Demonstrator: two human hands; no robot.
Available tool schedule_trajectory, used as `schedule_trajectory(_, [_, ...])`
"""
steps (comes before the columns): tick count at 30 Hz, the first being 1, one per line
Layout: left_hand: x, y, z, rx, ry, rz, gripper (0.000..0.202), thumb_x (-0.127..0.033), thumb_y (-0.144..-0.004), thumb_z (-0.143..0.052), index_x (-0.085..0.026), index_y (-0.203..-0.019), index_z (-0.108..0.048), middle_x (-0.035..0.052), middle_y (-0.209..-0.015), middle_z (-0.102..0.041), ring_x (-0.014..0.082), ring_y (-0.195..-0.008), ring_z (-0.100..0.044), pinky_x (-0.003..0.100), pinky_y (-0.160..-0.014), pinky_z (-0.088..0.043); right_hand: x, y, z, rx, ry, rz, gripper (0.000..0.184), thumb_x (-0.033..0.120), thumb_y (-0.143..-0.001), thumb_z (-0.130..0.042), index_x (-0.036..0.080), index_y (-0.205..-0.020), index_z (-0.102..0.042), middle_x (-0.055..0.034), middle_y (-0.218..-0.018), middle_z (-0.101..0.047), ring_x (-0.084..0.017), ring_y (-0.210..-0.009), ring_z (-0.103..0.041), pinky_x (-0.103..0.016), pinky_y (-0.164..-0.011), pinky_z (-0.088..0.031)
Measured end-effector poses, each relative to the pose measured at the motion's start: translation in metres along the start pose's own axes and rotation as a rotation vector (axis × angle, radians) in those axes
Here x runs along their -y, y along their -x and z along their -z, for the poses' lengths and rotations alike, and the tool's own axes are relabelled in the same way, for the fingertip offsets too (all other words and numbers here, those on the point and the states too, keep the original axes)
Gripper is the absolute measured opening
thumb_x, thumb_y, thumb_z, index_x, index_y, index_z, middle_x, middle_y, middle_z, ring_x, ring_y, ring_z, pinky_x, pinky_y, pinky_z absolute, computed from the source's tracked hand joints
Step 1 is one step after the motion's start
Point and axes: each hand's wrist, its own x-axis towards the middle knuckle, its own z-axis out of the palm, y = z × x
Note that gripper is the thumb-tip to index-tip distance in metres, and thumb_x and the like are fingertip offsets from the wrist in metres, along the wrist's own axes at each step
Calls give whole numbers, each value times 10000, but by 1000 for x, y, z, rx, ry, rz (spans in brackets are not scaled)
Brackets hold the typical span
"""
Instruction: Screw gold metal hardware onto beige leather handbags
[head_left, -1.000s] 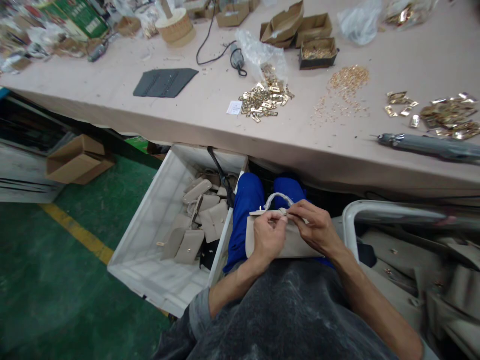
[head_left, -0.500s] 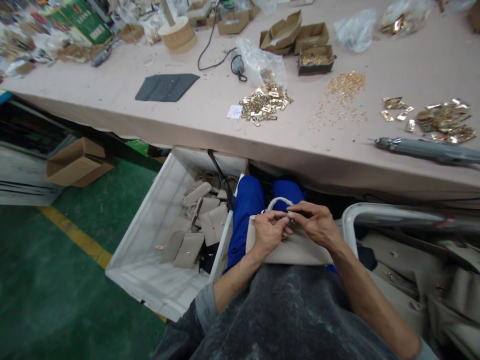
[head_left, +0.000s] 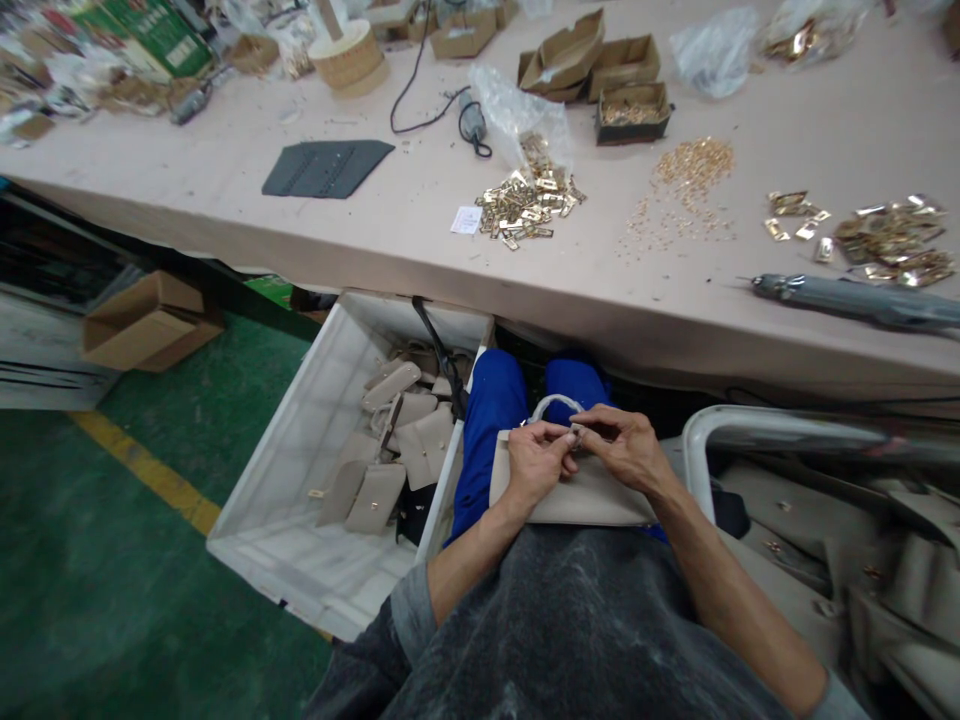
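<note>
A beige handbag (head_left: 592,505) lies across my lap, its wrapped, rounded handle (head_left: 556,402) standing up at the far side. Over the bag's front my left hand (head_left: 536,462) is closed, thumb and forefinger pinched together. Against its fingertips my right hand (head_left: 630,450) also pinches, thumb meeting fingers. Between the two pinches is something small that I cannot make out, partly covered by the fingers.
At my left stands a white bin (head_left: 262,510) with beige bag pieces. A second bin (head_left: 694,450) at my right holds more bags. On the table are gold metal plates (head_left: 525,205), small gold screws (head_left: 694,165) and a grey electric screwdriver (head_left: 847,298).
Both hands stay pinched together over the handbag, with only a slight shift of the fingers. The whole view has moved a little.
</note>
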Motion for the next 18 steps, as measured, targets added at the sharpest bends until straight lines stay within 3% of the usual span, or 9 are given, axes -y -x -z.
schedule_trajectory(6, [2,-4,2,-22,-15,5,337,-433,-791,-825,-115,-845,-730,4,-464,-643,132,-330,-557,206,-353,-448,1,-7,-12,-110,-5,-121,281,447,-845,-735,174,-857,-799,-42,-729,-704,-182,-647,-611,-285,-587,-443])
schedule_trajectory(9, [-1,-4,1,-20,-21,1,332,-431,-786,-833,-118,-814,-724,3,-461,-639,128,-334,-554,206,-358,-449,4,-9,-13,-90,-35,-205,417,580,-831,-762,164,-828,-797,-32,-635,-668,-170,-577,-581,-279,-545,-427])
schedule_trajectory(11, [-1,-4,1,-33,-27,7,345,-444,-789,-835,-119,-824,-722,2,-463,-639,130,-337,-557,208,-359,-454,4,-8,-13,-69,-36,-189,443,609,-839,-754,169,-864,-799,-36,-669,-684,-173,-600,-594,-281,-563,-443])
schedule_trajectory(18, [6,-6,2,-33,-19,2,371,-469,-801,-826,-117,-850,-724,9,-473,-647,134,-335,-559,215,-354,-464,-6,-2,-12,-49,-110,-114,315,492,-857,-763,190,-943,-789,-49,-819,-736,-208,-724,-672,-304,-658,-526])
